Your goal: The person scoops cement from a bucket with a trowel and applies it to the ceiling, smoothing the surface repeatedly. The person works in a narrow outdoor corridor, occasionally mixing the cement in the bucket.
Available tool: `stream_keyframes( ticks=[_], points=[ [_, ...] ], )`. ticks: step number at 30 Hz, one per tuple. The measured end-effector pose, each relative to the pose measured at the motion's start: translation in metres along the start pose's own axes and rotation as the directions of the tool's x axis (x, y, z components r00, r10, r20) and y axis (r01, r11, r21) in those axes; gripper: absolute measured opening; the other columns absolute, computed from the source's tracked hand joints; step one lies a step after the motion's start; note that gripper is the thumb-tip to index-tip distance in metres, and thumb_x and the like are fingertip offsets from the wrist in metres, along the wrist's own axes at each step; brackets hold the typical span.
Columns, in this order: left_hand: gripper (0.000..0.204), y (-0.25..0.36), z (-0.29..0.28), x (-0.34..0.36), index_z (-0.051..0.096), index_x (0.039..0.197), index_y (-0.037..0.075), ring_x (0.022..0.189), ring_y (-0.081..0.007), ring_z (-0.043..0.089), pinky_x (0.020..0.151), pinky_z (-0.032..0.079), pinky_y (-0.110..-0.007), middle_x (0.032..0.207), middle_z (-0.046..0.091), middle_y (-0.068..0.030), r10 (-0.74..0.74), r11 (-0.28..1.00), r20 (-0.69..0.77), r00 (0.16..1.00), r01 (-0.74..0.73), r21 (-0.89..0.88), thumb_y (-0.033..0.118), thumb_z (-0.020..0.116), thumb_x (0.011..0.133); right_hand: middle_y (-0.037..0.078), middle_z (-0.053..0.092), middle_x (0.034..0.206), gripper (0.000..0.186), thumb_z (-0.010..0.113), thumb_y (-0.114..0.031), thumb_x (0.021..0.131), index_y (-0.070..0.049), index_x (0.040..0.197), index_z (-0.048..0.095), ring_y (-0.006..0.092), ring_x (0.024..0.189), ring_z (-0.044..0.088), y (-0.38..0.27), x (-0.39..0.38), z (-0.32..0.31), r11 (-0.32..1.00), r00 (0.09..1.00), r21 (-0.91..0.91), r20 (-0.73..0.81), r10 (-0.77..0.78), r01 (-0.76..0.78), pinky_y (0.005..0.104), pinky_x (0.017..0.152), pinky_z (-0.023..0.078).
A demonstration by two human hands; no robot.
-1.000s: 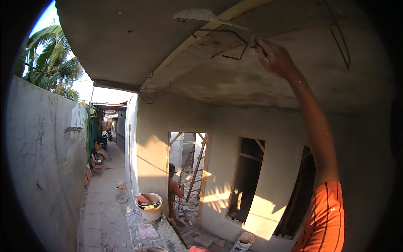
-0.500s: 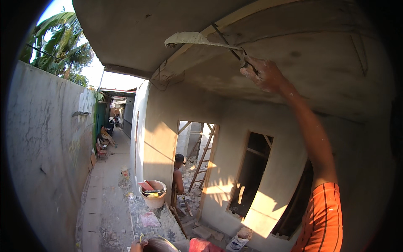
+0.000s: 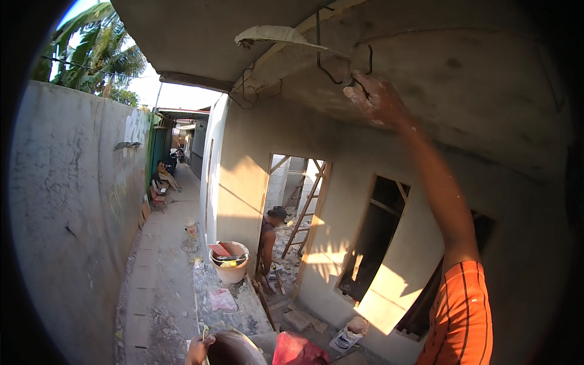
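The trowel (image 3: 274,35) wears a thick, lumpy, matt coat of pale plaster, the bent rod (image 3: 319,38) is thin dark metal, and the ceiling (image 3: 438,91) is dull cement — blotchy in places. The tub (image 3: 233,351) looks smooth and dull inside, the bucket (image 3: 231,273) like matt plastic, the worktop (image 3: 245,309) rough and spattered. The ladder (image 3: 298,229) seems bare wood, the sleeve (image 3: 463,307) soft matt cloth, the long wall (image 3: 73,182) stained cement.

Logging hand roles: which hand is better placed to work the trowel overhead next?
Right, most likely: the right hand holds the coated trowel, raised toward the ceiling, while the left hand is low, at the bucket.
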State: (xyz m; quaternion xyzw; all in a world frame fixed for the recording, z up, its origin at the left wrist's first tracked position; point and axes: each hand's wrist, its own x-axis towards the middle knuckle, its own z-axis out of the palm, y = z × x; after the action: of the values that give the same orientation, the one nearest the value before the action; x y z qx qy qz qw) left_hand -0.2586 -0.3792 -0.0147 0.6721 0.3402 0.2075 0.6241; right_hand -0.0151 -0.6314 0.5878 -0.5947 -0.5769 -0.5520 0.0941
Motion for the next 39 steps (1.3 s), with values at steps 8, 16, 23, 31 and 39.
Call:
stream_keyframes(
  ticks=[8, 16, 23, 31, 39],
  points=[
    [0.028, -0.023, 0.008, 0.030, 0.066, 0.087, -0.006, 0.068, -0.0159, 0.053, 0.065, 0.041, -0.029, 0.073, 0.060, -0.0060, 0.102, 0.982, 0.041, 0.994, -0.094, -0.164, 0.019, 0.061, 0.075, 0.019, 0.063, 0.091, 0.039, 0.057, -0.033, 0.088, -0.001, 0.109, 0.056, 0.0361, 0.082, 0.060, 0.057, -0.074, -0.079, 0.937, 0.980, -0.313, -0.164, 0.111, -0.158, 0.0419, 0.072, 0.047],
    [0.031, -0.011, 0.007, 0.030, 0.065, 0.084, -0.005, 0.069, -0.0176, 0.054, 0.066, 0.041, -0.031, 0.073, 0.060, -0.0064, 0.049, 0.998, 0.082, 0.995, -0.046, -0.046, 0.024, 0.061, 0.074, 0.019, 0.062, 0.095, 0.047, 0.048, -0.040, 0.091, -0.002, 0.118, 0.053, 0.0358, 0.085, 0.060, 0.101, -0.053, -0.087, 0.786, 0.966, -0.580, -0.004, 0.260, -0.215, 0.0412, 0.078, 0.046],
    [0.023, -0.001, 0.005, 0.014, 0.065, 0.082, -0.004, 0.067, -0.0120, 0.049, 0.065, 0.038, -0.027, 0.071, 0.056, -0.0006, 0.062, 0.995, 0.059, 0.996, -0.057, -0.083, 0.018, 0.060, 0.079, 0.018, 0.064, 0.091, 0.051, 0.048, -0.047, 0.090, -0.006, 0.121, 0.054, 0.0314, 0.083, 0.062, 0.151, -0.009, -0.085, 0.652, 0.873, -0.667, 0.004, 0.488, -0.361, 0.0408, 0.078, 0.046],
    [0.024, -0.044, 0.002, 0.028, 0.065, 0.083, -0.003, 0.066, -0.0114, 0.048, 0.063, 0.038, -0.028, 0.070, 0.056, -0.0008, 0.132, 0.988, -0.001, 0.991, -0.131, -0.085, 0.020, 0.062, 0.079, 0.016, 0.052, 0.126, 0.065, 0.048, -0.054, 0.087, -0.005, 0.128, 0.048, 0.0277, 0.114, 0.051, 0.147, -0.017, -0.105, 0.657, 0.797, -0.550, -0.026, 0.604, -0.516, 0.0387, 0.096, 0.040],
    [0.023, -0.024, -0.004, 0.005, 0.066, 0.082, -0.002, 0.068, -0.0119, 0.049, 0.065, 0.039, -0.028, 0.071, 0.056, -0.0004, 0.082, 0.992, 0.035, 0.996, -0.078, -0.097, 0.021, 0.062, 0.081, 0.015, 0.053, 0.124, 0.062, 0.050, -0.050, 0.088, -0.004, 0.129, 0.048, 0.0280, 0.111, 0.053, 0.166, -0.042, -0.126, 0.708, 0.789, -0.469, 0.039, 0.614, -0.528, 0.0386, 0.096, 0.041]
  ],
)
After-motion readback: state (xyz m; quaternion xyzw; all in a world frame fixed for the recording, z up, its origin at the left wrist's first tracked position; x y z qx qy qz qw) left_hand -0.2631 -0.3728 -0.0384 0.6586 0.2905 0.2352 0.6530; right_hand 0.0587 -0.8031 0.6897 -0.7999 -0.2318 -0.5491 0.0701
